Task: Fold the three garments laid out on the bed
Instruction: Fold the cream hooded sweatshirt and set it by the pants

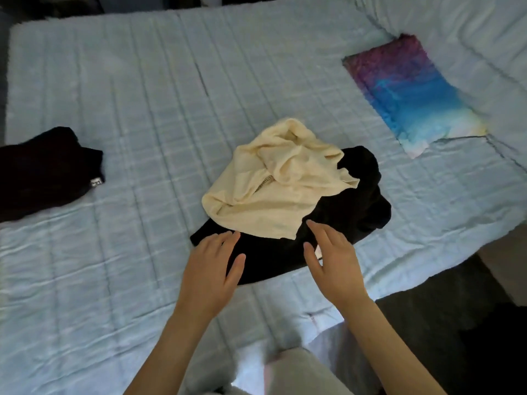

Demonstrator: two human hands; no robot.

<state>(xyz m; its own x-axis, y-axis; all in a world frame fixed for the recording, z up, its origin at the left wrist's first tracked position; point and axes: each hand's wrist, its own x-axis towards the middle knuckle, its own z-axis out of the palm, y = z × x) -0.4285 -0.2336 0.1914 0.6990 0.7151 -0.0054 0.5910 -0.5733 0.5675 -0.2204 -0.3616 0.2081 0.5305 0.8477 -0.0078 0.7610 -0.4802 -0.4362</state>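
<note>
A crumpled cream garment (265, 195) lies on top of a black garment (350, 206) in the middle of the pale blue bed (128, 109). A dark garment (45, 172) with a small white label lies apart at the left edge. My left hand (211, 269) hovers over the near edge of the black garment, fingers spread, holding nothing. My right hand (333, 260) is beside it, fingers apart, fingertips close to the cream garment's near corner. I cannot tell whether either hand touches the cloth.
A fluffy purple, blue and white pillow (410, 92) lies at the back right against a rolled pale blue cover (470, 38). The bed's near right edge drops to a dark floor (456, 337). Pale trousers on my legs (285, 372) show at the bottom.
</note>
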